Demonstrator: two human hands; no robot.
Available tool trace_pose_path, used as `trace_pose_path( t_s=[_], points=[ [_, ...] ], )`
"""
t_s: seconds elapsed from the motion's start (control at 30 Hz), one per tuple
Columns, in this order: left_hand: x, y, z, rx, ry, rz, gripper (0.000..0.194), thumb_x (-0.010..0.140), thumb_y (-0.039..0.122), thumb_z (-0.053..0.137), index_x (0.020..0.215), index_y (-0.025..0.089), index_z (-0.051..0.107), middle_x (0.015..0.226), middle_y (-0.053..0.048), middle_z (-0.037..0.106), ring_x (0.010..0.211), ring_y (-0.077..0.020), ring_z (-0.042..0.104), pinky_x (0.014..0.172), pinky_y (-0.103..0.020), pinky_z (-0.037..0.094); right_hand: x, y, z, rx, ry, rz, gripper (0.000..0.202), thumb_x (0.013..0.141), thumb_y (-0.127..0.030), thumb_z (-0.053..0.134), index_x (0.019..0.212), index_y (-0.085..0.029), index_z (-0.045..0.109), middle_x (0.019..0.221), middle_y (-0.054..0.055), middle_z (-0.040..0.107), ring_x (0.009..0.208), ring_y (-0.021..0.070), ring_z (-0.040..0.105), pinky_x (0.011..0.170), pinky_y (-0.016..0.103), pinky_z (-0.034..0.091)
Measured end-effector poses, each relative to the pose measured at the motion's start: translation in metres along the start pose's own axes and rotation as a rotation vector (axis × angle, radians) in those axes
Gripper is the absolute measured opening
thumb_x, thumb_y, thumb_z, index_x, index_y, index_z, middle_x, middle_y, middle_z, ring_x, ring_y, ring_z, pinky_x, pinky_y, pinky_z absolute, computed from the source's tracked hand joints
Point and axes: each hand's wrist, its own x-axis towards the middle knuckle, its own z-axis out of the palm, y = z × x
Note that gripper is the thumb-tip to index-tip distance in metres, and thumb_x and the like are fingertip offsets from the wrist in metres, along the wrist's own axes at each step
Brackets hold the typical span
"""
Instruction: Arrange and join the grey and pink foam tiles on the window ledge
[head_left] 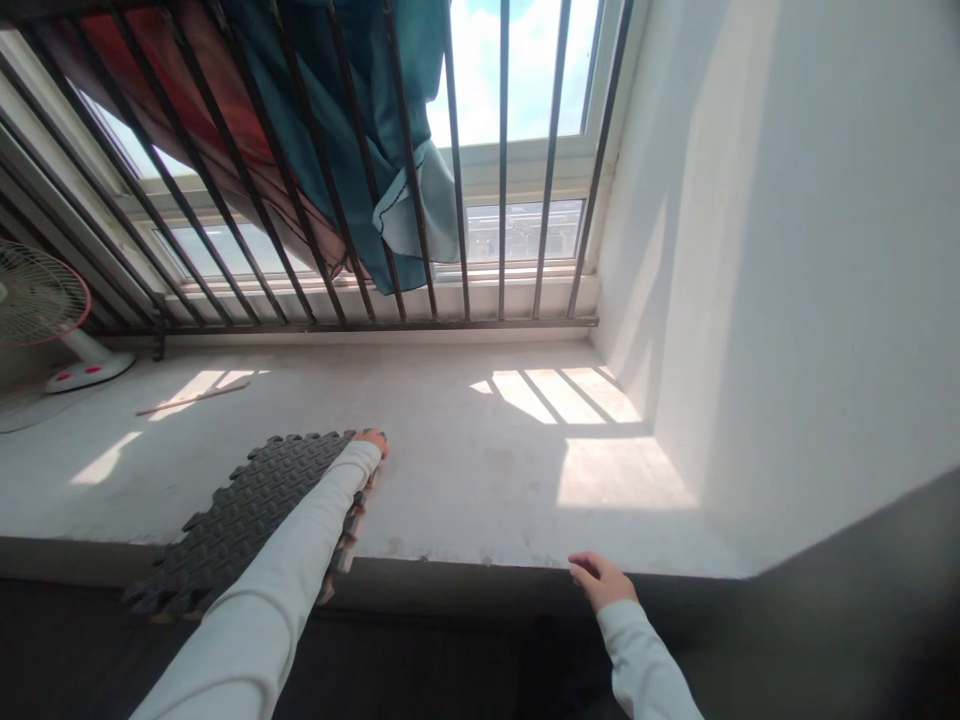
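Observation:
A stack of dark grey foam mats (pixel 259 505) with jigsaw edges and a raised pattern lies at a slant on the white ledge (pixel 450 480), its near end sticking out past the front edge. My left hand (pixel 371 440) grips the far right corner of the mats, and my left sleeve crosses over them. Beside the ledge's front edge, further right, is my right hand (pixel 598 580), its thumb and forefinger slightly apart with nothing between them.
A fan (pixel 90 368) stands at the left end of the ledge. Near it lies a thin stick (pixel 193 399). Behind the ledge are dark metal bars (pixel 375 326), with red and teal cloth (pixel 330 130) by the window. A white wall (pixel 840 270) closes the right side.

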Motion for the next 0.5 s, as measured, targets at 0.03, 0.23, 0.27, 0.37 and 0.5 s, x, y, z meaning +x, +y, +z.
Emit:
trace_pose_path(
  t_s=[0.03,0.23,0.27,0.37,0.5],
  points=[
    [0.0003,0.0002,0.0000,0.007,-0.012,-0.012,0.018,0.055,0.015,0.058,0.067,0.025,0.067,0.102,-0.005,0.065,0.112,-0.0229,0.044,0.090,-0.037,0.035,0.0022,0.0028,0.0015,0.026,-0.012,0.014,0.020,0.066,-0.029,0.047,0.076,-0.022,0.063,0.075,0.000,0.067,0.072,0.0157,0.061,0.068,0.025,0.046],
    [-0.0021,-0.0023,-0.0004,-0.006,-0.023,-0.083,0.016,0.055,0.017,0.057,0.066,0.023,0.067,0.108,-0.003,0.062,0.110,-0.0200,0.046,0.091,-0.030,0.034,0.0102,0.0113,0.0061,0.139,-0.059,0.067,0.025,0.063,-0.036,0.048,0.078,-0.022,0.063,0.075,0.002,0.066,0.071,0.0170,0.062,0.056,0.025,0.046],
    [-0.0024,-0.0027,-0.0002,-0.016,-0.016,-0.103,0.017,0.056,0.018,0.057,0.068,0.023,0.067,0.110,-0.002,0.061,0.108,-0.0193,0.048,0.090,-0.029,0.035,0.0104,0.0116,0.0058,0.149,-0.063,0.069,0.025,0.063,-0.036,0.049,0.077,-0.022,0.063,0.075,0.002,0.066,0.071,0.0172,0.062,0.055,0.025,0.046],
    [-0.0030,-0.0038,0.0003,-0.050,0.006,-0.171,0.021,0.058,0.024,0.057,0.076,0.025,0.067,0.112,0.000,0.060,0.102,-0.0185,0.052,0.082,-0.024,0.040,0.0098,0.0113,0.0033,0.164,-0.068,0.070,0.025,0.061,-0.037,0.049,0.075,-0.022,0.063,0.073,0.002,0.066,0.070,0.0174,0.061,0.054,0.025,0.046],
    [-0.0025,-0.0057,0.0010,-0.084,0.013,-0.210,0.022,0.054,0.026,0.060,0.075,0.026,0.066,0.112,0.003,0.060,0.097,-0.0177,0.054,0.072,-0.019,0.042,0.0066,0.0088,-0.0014,0.187,-0.061,0.081,0.024,0.061,-0.037,0.049,0.074,-0.023,0.063,0.074,0.001,0.066,0.068,0.0158,0.061,0.054,0.024,0.046]
  ],
)
